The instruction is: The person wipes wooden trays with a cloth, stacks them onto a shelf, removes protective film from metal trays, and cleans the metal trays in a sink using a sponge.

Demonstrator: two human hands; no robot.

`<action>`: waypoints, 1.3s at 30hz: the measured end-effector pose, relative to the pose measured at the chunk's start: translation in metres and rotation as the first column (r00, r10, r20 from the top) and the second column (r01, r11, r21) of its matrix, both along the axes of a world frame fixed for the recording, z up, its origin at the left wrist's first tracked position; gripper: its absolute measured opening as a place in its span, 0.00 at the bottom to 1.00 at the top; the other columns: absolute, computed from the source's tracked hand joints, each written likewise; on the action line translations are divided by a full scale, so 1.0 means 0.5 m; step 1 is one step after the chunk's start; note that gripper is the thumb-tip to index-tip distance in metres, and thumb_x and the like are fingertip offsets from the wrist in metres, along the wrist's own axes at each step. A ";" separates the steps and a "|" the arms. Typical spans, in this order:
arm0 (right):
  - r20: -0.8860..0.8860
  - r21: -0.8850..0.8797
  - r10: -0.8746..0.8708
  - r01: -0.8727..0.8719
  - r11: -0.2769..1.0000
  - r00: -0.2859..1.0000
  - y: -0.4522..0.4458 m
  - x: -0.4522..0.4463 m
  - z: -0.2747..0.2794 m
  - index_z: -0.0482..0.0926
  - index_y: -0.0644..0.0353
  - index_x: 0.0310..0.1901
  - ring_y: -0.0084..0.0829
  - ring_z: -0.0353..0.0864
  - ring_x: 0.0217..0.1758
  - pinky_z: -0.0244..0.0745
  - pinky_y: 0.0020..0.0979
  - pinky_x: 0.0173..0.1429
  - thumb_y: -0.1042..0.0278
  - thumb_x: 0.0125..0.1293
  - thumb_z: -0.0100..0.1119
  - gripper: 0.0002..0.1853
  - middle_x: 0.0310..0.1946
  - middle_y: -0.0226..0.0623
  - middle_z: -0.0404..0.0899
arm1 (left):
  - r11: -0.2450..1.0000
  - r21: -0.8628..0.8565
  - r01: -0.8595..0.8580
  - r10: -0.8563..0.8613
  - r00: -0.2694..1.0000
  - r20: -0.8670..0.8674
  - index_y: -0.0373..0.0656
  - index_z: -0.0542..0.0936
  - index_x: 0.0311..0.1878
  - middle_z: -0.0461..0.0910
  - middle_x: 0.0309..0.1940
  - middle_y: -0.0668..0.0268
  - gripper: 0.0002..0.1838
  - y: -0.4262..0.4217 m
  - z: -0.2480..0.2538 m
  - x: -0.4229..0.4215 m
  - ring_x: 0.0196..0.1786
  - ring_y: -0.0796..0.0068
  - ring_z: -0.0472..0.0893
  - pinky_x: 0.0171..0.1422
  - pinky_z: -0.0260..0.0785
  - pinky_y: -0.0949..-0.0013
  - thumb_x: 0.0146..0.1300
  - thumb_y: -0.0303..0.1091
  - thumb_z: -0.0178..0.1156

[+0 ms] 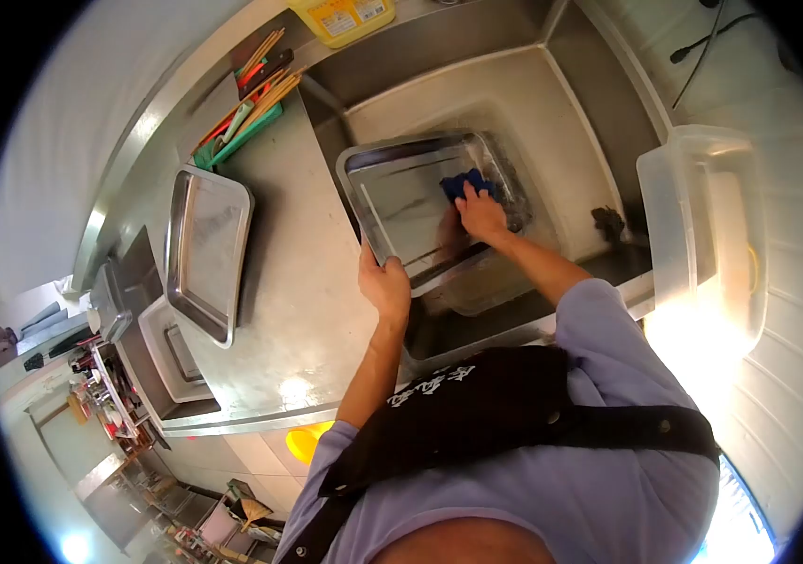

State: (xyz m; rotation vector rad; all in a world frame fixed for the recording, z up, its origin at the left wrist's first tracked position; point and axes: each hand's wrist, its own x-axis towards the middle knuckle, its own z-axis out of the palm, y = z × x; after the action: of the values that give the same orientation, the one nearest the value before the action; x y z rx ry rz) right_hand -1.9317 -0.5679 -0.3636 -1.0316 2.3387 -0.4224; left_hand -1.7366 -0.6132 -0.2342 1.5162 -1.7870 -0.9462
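Observation:
A rectangular metal tray [401, 202] is tilted over the sink [514, 94], its left end near the sink's edge. My left hand [385, 282] grips the tray's near left rim, thumb on top. On the tray's inner surface, toward its right end, my right hand [482, 212] presses a dark blue cloth [465, 182], fingers closed over it. The tray's right end looks wet, with suds or water around it. A second metal tray [209, 246] lies on the steel counter [298, 216] to the left.
A green holder [242, 134] with chopsticks and utensils stands at the counter's back. Behind the sink is a yellow jug [343, 19]. A clear plastic bin [707, 235] sits right of the sink. Another basin holds a white tub [171, 348] at far left. Dark scraps [608, 224] lie in the sink.

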 end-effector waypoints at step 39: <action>0.045 -0.016 0.156 -0.155 0.988 0.987 -0.099 0.011 0.049 0.64 0.44 0.66 0.46 0.64 0.64 0.62 0.55 0.62 0.52 0.71 0.41 0.24 0.59 0.41 0.68 | 0.961 0.181 0.211 -0.219 0.975 0.028 0.47 0.62 0.70 0.71 0.51 0.46 0.38 0.051 -0.080 0.011 0.56 0.48 0.71 0.62 0.62 0.60 0.50 0.28 0.55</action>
State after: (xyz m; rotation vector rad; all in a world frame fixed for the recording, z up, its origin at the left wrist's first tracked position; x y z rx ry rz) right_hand -1.9261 -0.6173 -0.3392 -1.1877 2.1987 -0.3963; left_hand -1.7309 -0.5879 -0.2743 1.4820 -1.9764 -1.2130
